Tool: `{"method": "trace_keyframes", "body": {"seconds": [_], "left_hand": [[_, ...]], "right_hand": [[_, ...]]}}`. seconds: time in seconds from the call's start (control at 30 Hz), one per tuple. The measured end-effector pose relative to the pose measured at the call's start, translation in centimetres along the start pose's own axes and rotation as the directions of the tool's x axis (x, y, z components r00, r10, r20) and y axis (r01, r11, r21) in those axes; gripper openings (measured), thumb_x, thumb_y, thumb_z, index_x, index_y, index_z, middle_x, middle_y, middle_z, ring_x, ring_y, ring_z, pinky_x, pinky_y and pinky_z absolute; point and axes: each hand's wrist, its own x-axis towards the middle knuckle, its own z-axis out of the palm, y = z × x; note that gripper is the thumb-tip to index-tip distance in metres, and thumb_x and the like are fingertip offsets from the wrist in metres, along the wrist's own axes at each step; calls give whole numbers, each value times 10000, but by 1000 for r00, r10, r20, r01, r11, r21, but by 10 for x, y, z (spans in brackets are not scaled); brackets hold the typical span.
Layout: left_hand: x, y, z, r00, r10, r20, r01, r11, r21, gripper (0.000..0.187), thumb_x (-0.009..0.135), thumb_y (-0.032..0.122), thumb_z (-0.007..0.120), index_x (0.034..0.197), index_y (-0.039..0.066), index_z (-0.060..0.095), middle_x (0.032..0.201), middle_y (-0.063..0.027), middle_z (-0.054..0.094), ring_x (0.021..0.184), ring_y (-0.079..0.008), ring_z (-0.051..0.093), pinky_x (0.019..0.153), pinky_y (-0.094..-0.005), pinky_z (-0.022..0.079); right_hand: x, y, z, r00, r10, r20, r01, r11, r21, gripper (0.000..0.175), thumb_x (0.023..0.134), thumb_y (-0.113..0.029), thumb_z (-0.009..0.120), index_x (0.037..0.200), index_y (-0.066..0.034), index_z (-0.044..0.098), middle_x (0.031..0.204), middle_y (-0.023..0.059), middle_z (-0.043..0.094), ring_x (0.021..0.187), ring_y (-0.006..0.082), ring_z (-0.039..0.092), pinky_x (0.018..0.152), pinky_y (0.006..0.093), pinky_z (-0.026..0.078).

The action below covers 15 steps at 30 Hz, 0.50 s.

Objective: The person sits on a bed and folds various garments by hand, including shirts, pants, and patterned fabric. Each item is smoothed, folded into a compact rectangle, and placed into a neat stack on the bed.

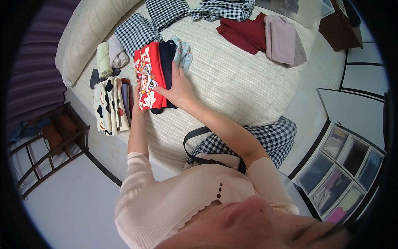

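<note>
A folded red garment (150, 74) with a colourful cartoon print and white lettering lies in front of me on the bed. My left hand (136, 96) grips its left edge, and the garment hides part of the fingers. From the other side, my right hand (179, 88) rests its thumb on the red cloth, its fingers stretched over a folded navy garment (168, 57). A light blue patterned cloth (183, 54) touches the navy one on the right. Left of my left hand stands a row of folded cream clothes (107, 105) with black patches, beside a purple folded piece (125, 96).
Rolled green (104, 60) and grey (117, 53) cloths lie at the left. Checked fabric (136, 32), a dark red garment (244, 32) and a pink one (284, 40) lie farther back. A clear plastic box (311, 11) is behind. Drawers (335, 171) stand right, a wooden rack (53, 149) left.
</note>
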Motion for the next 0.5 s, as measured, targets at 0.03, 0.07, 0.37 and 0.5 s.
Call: {"method": "trace_keyframes", "body": {"seconds": [0.03,0.07,0.37,0.5], "left_hand": [[0,-2,-2,999,41,14,-40,998,-43,540,943,383,488,1354,37,437,1263,-156,579,1117,-261,599,956,-423,497],[-1,-4,-3,999,49,-8,-48,998,28,561,943,393,479,1375,40,413,1296,-162,553,1147,-263,579,978,-429,480],[-8,8,15,983,53,-177,-13,977,215,599,901,421,514,1335,15,446,1273,-180,563,1120,-296,591,986,-442,469],[-38,56,48,975,153,163,-180,969,167,587,882,437,519,1296,21,497,1250,-163,584,1117,-300,590,984,-435,462]], "right_hand": [[1,4,3,998,-54,-37,56,997,46,1046,694,-390,785,1415,89,198,1360,308,381,1225,409,459,999,416,413],[7,11,6,999,37,29,-43,975,219,1031,688,-374,799,1409,82,221,1383,301,365,1241,388,452,1005,410,408],[35,21,-17,939,-31,343,-208,741,639,1058,624,-263,834,1438,25,223,1386,188,418,1292,270,406,1105,359,300],[31,-20,-29,912,-333,239,68,697,714,1039,649,-206,816,1455,-12,190,1384,156,409,1272,246,414,1092,358,304]]}}
